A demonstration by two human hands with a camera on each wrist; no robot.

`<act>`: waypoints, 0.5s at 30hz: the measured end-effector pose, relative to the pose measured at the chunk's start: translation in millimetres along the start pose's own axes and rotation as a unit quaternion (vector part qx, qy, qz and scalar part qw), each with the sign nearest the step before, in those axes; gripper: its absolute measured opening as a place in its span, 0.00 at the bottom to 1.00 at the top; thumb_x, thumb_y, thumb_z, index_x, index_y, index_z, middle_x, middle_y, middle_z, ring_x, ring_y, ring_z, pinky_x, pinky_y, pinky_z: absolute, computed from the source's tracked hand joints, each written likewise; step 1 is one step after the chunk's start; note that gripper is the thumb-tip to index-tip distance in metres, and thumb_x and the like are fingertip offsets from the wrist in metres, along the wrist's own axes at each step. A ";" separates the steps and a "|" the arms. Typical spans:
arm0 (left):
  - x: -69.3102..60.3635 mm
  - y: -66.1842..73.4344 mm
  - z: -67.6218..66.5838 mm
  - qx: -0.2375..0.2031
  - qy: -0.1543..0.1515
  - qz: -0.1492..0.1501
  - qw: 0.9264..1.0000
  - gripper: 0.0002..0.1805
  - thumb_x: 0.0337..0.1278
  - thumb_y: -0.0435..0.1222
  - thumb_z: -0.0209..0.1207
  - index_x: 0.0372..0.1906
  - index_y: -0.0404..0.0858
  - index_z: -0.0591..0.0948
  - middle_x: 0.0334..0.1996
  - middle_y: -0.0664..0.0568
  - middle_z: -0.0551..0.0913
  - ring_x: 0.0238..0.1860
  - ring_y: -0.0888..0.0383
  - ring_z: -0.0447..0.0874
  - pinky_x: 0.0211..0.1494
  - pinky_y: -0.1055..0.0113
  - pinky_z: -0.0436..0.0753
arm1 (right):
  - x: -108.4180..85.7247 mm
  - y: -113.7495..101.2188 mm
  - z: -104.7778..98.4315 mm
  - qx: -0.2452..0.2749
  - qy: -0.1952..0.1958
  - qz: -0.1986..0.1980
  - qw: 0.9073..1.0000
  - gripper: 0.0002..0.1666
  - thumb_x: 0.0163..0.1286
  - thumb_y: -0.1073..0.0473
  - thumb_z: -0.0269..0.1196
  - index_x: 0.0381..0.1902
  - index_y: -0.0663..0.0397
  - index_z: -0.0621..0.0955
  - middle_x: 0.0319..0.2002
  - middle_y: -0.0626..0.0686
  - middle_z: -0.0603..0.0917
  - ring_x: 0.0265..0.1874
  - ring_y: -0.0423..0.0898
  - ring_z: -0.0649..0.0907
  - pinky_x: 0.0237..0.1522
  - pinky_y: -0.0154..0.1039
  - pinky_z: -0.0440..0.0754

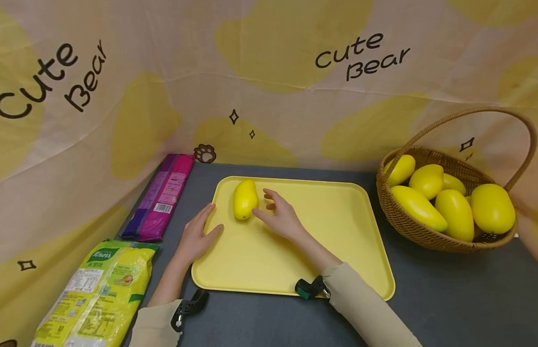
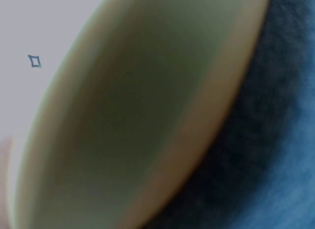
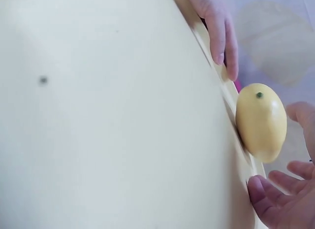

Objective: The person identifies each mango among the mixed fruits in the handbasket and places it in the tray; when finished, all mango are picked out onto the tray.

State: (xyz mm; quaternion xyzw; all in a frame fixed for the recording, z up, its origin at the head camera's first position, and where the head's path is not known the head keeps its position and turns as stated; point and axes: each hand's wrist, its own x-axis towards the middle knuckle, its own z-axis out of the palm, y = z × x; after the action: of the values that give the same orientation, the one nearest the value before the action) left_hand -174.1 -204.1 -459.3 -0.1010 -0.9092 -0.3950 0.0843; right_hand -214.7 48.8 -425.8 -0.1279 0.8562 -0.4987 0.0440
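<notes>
- Head view: dark table (image 1: 451, 303) beneath your yellow tray (image 1: 329, 226).
- Wicker basket (image 1: 399, 224): right of the tray.
- Your left hand (image 1: 197, 238): at the tray's left rim, thumb and fingers apart.
- Your right hand (image 1: 281, 217): likewise apart, beside the yellow fruit (image 1: 245, 200).
- That fruit: on the tray, toward its far left corner.

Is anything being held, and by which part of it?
Nothing is held: the right hand is beside the yellow fruit, the left hand at the tray rim.
</notes>
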 end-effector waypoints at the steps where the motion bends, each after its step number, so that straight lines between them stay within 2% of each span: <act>1: 0.2 -0.2 0.4 0.000 0.000 0.001 1.000 0.36 0.61 0.38 0.61 0.71 0.30 0.64 0.70 0.35 0.63 0.69 0.36 0.60 0.70 0.37 0.53 | -1.8 0.8 -2.9 0.007 -0.001 0.002 1.000 0.40 0.65 0.48 0.66 0.71 0.52 0.66 0.65 0.55 0.74 0.56 0.52 0.79 0.55 0.47 0.79; 8: 0.3 -0.7 0.6 0.002 -0.008 -0.004 1.000 0.36 0.62 0.39 0.61 0.71 0.30 0.64 0.71 0.36 0.62 0.70 0.36 0.59 0.70 0.37 0.50 | -17.1 2.0 -26.9 0.082 -0.016 0.036 0.996 0.28 0.69 0.55 0.63 0.66 0.52 0.74 0.61 0.51 0.77 0.55 0.50 0.79 0.50 0.46 0.81; 12: 0.5 -1.1 0.9 0.002 -0.011 -0.005 1.000 0.36 0.62 0.39 0.60 0.71 0.30 0.63 0.71 0.36 0.62 0.70 0.35 0.58 0.70 0.37 0.50 | -27.7 1.1 -43.6 0.122 -0.027 0.039 0.991 0.23 0.71 0.59 0.60 0.62 0.57 0.76 0.60 0.54 0.79 0.54 0.52 0.80 0.50 0.49 0.81; 15: 0.8 -1.7 1.4 0.004 -0.012 -0.005 1.000 0.36 0.62 0.39 0.60 0.71 0.29 0.63 0.71 0.35 0.62 0.70 0.35 0.58 0.70 0.37 0.49 | -35.7 2.5 -58.4 0.140 -0.036 0.031 0.989 0.21 0.72 0.60 0.59 0.61 0.61 0.76 0.60 0.58 0.78 0.55 0.55 0.79 0.54 0.52 0.78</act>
State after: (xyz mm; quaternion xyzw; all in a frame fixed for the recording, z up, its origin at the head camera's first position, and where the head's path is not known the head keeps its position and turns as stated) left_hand -175.3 -204.1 -461.2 -0.1008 -0.9124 -0.3903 0.0716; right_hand -192.6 108.6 -400.7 -0.1112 0.7796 -0.6068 0.1076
